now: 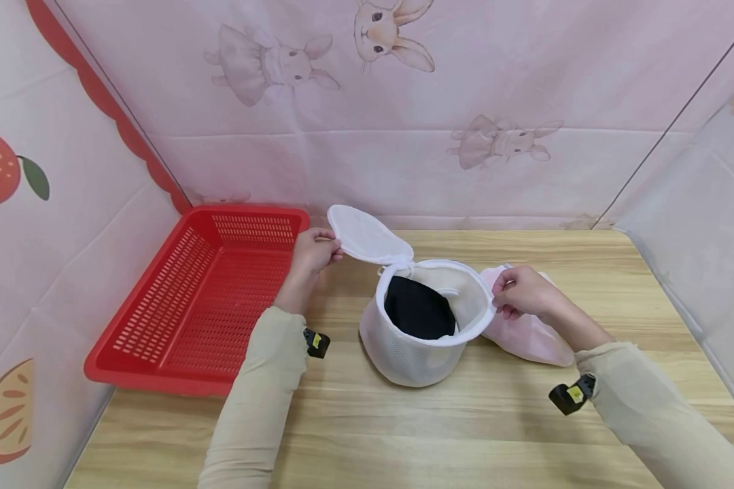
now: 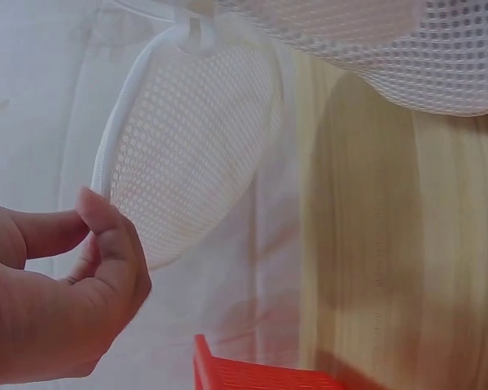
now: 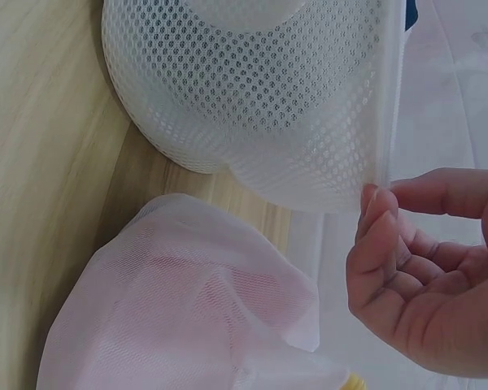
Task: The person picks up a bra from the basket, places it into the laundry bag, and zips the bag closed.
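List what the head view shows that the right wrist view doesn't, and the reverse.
Only the head view: the red rectangular plastic basket, the left hand, and the rounded white mesh lid it pinches.
Only the right wrist view: a small yellow piece at the edge of the pale pink mesh bag.
Both: that pink bag, the white round mesh bag, the right hand pinching its rim, and the wood-grain table.

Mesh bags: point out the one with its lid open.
The white bag, lid held up by the left hand, a black item showing inside; the pink bag to its right shows no raised lid.
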`<state>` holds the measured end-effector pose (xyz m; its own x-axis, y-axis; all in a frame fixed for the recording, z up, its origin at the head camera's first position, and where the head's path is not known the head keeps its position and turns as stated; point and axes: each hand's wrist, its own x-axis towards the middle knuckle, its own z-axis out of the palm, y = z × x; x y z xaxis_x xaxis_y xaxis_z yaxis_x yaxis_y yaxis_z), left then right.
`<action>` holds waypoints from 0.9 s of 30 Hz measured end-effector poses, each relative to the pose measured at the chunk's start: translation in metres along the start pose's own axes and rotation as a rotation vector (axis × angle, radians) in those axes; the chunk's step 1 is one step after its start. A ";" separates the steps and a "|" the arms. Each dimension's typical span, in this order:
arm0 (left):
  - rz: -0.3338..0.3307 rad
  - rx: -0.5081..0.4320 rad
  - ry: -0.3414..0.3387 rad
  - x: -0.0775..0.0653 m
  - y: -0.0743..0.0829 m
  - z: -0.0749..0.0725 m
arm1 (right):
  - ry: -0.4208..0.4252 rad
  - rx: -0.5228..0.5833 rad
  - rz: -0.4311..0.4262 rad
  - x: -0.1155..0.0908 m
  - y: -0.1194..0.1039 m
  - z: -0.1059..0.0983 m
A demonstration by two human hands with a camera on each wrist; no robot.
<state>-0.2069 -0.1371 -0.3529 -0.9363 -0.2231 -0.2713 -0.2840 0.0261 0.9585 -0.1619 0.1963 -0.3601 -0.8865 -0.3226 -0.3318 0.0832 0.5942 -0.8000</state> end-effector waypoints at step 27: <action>0.186 0.047 -0.010 -0.044 0.043 0.017 | 0.016 -0.013 -0.005 0.003 -0.003 0.001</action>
<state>-0.1814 -0.1097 -0.3011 -0.9755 -0.2003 -0.0905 -0.1146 0.1121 0.9871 -0.1645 0.1931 -0.3591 -0.8939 -0.3143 -0.3196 0.0728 0.6018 -0.7953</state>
